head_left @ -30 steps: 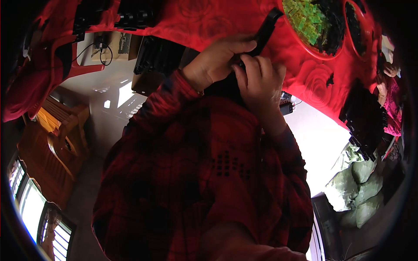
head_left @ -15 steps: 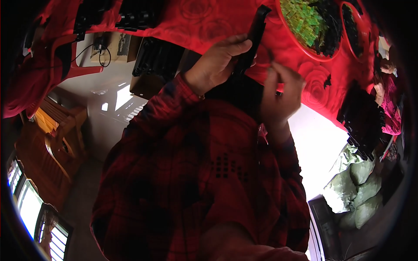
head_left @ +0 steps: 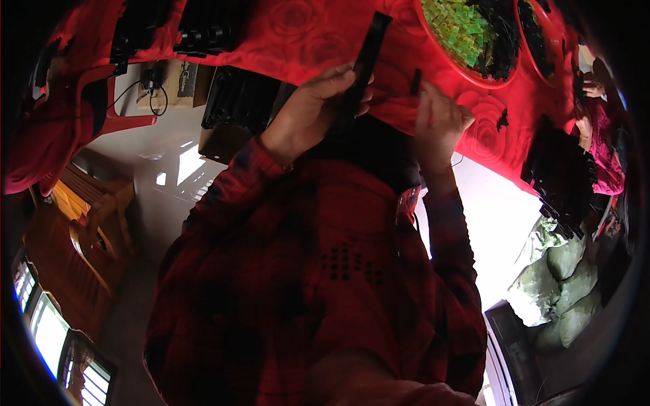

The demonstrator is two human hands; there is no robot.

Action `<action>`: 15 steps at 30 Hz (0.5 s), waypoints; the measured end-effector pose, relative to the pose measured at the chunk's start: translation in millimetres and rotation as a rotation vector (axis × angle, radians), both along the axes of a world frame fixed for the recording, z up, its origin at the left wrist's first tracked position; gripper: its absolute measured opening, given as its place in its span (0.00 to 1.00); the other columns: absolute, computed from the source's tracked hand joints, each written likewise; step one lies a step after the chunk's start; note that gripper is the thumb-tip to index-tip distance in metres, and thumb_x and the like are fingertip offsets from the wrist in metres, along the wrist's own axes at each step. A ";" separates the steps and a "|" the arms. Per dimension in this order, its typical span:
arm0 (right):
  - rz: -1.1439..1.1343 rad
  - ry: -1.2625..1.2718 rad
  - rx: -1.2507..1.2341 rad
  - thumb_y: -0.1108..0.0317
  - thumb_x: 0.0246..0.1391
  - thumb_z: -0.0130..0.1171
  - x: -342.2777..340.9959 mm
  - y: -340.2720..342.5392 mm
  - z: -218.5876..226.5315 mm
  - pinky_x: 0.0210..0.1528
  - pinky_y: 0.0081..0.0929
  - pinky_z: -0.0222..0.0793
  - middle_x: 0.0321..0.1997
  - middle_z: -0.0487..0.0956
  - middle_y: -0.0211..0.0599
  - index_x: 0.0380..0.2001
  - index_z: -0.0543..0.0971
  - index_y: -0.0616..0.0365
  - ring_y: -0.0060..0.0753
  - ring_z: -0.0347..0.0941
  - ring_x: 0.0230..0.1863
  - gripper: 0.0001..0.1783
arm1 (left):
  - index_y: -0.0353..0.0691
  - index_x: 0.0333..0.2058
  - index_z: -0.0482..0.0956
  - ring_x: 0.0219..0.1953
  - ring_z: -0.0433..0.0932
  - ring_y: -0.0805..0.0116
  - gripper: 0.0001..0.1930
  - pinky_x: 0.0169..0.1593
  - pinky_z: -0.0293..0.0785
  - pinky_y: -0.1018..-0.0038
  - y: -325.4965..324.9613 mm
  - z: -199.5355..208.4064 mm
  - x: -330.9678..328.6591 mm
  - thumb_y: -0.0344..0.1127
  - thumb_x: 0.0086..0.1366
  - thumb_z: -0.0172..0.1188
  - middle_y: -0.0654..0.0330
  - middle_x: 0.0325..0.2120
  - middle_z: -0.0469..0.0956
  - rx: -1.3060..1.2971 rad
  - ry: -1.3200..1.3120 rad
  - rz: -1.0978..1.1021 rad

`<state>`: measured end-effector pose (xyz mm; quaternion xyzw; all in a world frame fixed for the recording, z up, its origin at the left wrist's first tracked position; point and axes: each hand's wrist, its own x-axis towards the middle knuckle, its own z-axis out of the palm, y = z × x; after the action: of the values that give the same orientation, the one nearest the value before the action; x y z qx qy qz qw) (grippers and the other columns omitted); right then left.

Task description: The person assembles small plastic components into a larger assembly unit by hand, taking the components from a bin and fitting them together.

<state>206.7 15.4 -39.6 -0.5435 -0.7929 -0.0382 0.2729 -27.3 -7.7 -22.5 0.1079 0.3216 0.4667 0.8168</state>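
Observation:
My left hand (head_left: pixel 315 108) is wrapped round a long narrow black plastic part (head_left: pixel 369 57), which slants up and to the right over the table edge. To its right my right hand (head_left: pixel 439 122) pinches a small black strip (head_left: pixel 416 81) upright between thumb and fingers, apart from the long part. Beyond my right hand stands a red basin (head_left: pixel 467 76) with small yellow-green pieces (head_left: pixel 460 34) and small black pieces (head_left: pixel 500 40) in it. The exact kind of both held parts cannot be made out.
A red rose-patterned cloth (head_left: pixel 294 20) covers the table. Black parts lie stacked at the back left (head_left: pixel 211 27) and heaped at the right edge (head_left: pixel 558 176). A second red container (head_left: pixel 552 51) holds black pieces. Below are a box of black parts (head_left: pixel 237 101), pale sacks (head_left: pixel 575 291) and a person's hand (head_left: pixel 593 86) far right.
My left hand has moved left and slightly down with the long black part. My right hand now shows a small black strip in its pinch; it was blurred before.

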 end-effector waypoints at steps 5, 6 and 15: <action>-0.130 0.376 -0.178 0.68 0.56 0.60 4.8 17.0 2.5 0.47 0.34 0.59 0.33 0.81 0.30 0.40 0.81 0.51 0.32 0.74 0.29 0.08 | 0.40 0.61 0.66 0.51 0.75 0.66 0.23 0.56 0.71 0.67 -9.8 -7.9 -5.0 0.41 0.70 0.54 0.59 0.54 0.73 -0.010 -0.028 -0.034; -0.146 0.458 -0.230 0.69 0.57 0.60 4.4 19.5 2.1 0.46 0.34 0.59 0.33 0.81 0.30 0.40 0.81 0.52 0.33 0.75 0.29 0.08 | 0.40 0.61 0.66 0.51 0.75 0.66 0.23 0.56 0.71 0.67 -11.7 -9.6 -5.8 0.41 0.70 0.54 0.59 0.54 0.73 -0.008 -0.030 -0.035; 0.010 0.029 -0.151 0.65 0.56 0.62 6.1 22.6 -0.4 0.50 0.36 0.56 0.41 0.78 0.31 0.48 0.80 0.47 0.34 0.74 0.40 0.15 | 0.39 0.59 0.68 0.50 0.75 0.67 0.23 0.55 0.72 0.69 -34.0 -17.2 -12.1 0.42 0.70 0.55 0.59 0.53 0.74 -0.025 -0.060 -0.005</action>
<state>212.8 38.0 -39.9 -0.5590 -0.7923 0.0310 0.2426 -39.3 -41.7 -39.7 0.0846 0.3026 0.4638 0.8284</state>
